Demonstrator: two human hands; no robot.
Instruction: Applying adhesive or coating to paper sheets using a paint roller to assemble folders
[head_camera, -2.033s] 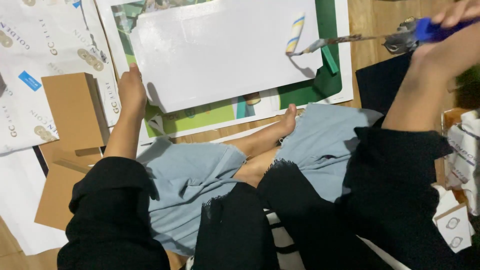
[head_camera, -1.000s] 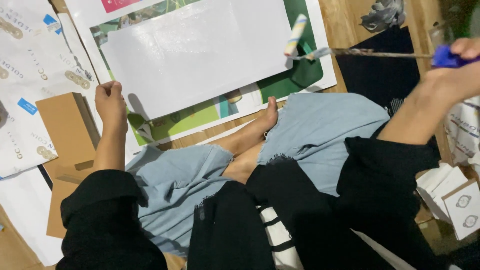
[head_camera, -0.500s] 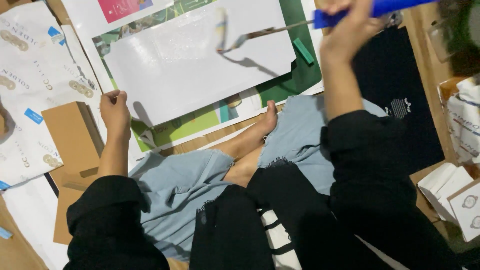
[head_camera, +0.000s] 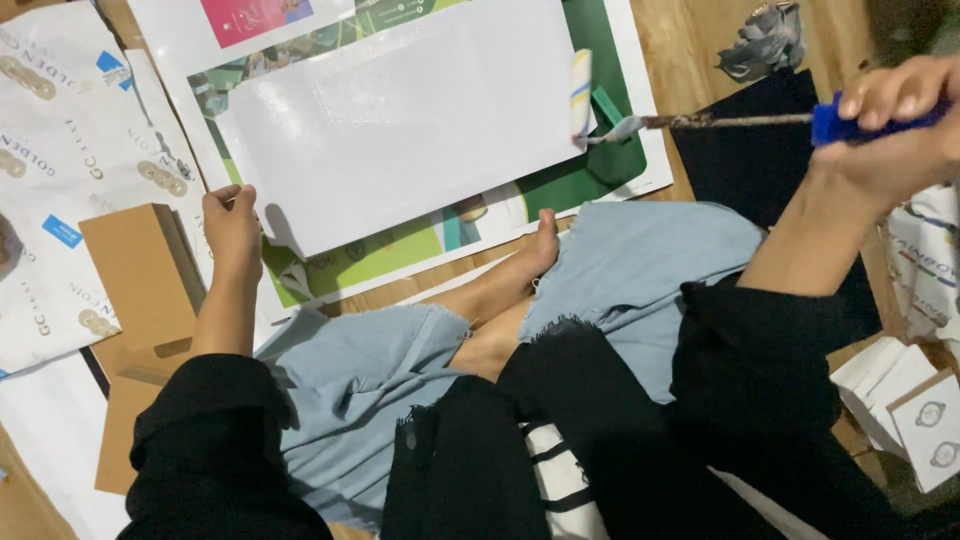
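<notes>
My right hand (head_camera: 893, 112) grips the blue handle of a small paint roller (head_camera: 581, 88), whose long metal shaft reaches left. The roller head rests at the right edge of a large white sheet (head_camera: 400, 120). That sheet lies on a green printed poster (head_camera: 590, 170) on the wooden floor. My left hand (head_camera: 232, 225) presses its fingers on the white sheet's lower left corner. I sit cross-legged in blue trousers, with a bare foot (head_camera: 535, 250) touching the poster's near edge.
Flat cardboard pieces (head_camera: 140, 275) lie on the left beside white printed wrapping paper (head_camera: 60, 150). A black mat (head_camera: 740, 150) lies to the right, with a crumpled grey rag (head_camera: 765, 40) beyond it. Small white boxes (head_camera: 910, 405) stack at the lower right.
My right hand swung the roller from the sheet's middle to its right edge. My left hand stayed on the lower left corner. The camera view shifted slightly.
</notes>
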